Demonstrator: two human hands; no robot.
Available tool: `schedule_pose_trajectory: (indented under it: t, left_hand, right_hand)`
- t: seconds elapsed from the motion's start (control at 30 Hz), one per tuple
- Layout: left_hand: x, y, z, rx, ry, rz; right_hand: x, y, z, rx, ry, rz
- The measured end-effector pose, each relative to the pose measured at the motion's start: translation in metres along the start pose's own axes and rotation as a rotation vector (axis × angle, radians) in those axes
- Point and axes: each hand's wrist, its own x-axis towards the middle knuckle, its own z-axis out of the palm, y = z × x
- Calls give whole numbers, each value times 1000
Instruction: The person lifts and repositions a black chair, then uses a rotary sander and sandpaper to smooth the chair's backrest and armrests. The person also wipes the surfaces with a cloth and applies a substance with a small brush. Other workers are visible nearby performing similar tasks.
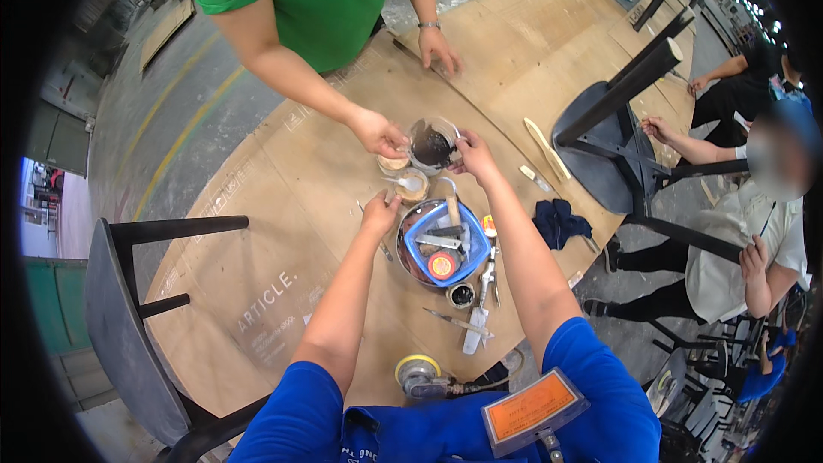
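Note:
My right hand (474,157) is closed on the rim of a clear plastic cup (433,144) with dark, nearly black stuff inside. My left hand (380,210) pinches the side of a smaller cup (412,185) of tan paste, in which a whitish stick or spoon stands. Across from me, a person in a green shirt reaches a hand (381,134) to the dark cup's left side, over another tan-filled cup (393,165). That person's other hand (439,50) rests on the cardboard. Just below the cups is a blue basket (480,267) with scrapers and a red-lidded tin.
Cardboard (334,171) covers the table. A sander (418,375) lies at the near edge; a putty knife (474,334), a small dark jar (461,295) and a dark cloth (561,224) lie to the right. Upturned black chairs (600,150) stand at both sides. People work at right.

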Motion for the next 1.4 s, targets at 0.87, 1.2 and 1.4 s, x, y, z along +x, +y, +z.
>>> schedule_pose_trajectory:
  t: [0.87,1.2,1.4]
  left_hand:
    - [-148,-119,-50,-410,-42,-194]
    - [-109,-136,-87,-498,83,-291]
    - [-125,-119,-86,-675,107,-418]
  right_hand:
    - [-241,180,20,-596,-131,86]
    - [-207,154,20,-739,27,-96]
    - [-195,153,-62,-852,215,166]
